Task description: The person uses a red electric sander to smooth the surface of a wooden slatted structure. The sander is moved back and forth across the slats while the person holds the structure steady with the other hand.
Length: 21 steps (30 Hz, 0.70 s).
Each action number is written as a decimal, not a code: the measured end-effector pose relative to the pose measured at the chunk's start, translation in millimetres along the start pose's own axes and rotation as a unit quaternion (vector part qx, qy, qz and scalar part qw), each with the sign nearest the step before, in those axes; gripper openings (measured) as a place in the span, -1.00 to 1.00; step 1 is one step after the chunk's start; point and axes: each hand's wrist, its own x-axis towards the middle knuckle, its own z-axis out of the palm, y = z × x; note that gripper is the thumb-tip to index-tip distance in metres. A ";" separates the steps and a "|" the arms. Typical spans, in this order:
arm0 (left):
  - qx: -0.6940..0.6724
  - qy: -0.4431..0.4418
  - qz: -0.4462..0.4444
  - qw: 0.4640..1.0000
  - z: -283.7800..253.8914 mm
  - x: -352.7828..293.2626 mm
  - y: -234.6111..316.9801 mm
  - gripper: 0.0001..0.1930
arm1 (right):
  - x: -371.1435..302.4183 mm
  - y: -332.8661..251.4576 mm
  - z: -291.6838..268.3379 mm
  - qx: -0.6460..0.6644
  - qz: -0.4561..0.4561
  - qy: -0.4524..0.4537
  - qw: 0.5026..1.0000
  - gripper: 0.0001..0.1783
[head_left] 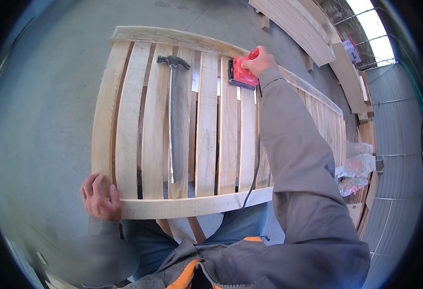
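A long slatted wooden frame (206,120) lies in front of me, its pale slats running between a near rail (192,207) and a far rail (173,36). My right hand (260,62) is closed round a red electric sander (243,72), which rests on the slats close to the far rail. From the sander a dark cord (256,173) runs back toward me over the near rail. At the near left corner my left hand (101,197) grips the wooden frame, fingers curled over its edge. A claw hammer (172,106) lies across the slats, head away from me.
Planks and boards (298,29) are stacked at the far right. Past the right end of the frame lie pale patterned bags (358,166) beside a corrugated metal wall (399,144). Grey concrete floor (52,106) stretches along the left.
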 end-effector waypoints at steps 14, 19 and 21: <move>0.005 0.004 0.007 1.000 4.0 -1.5 -3.8 -0.57 | -125.2 26.3 -7.5 0.050 -0.045 -0.032 0.997 0.04; 0.009 -0.001 0.001 1.000 2.2 1.2 0.4 -0.57 | -88.6 6.5 -3.5 0.045 -0.052 -0.008 0.998 0.03; 0.006 -0.002 0.003 1.000 3.4 1.8 -0.8 -0.56 | -60.4 2.4 2.1 0.028 -0.046 0.002 0.999 0.03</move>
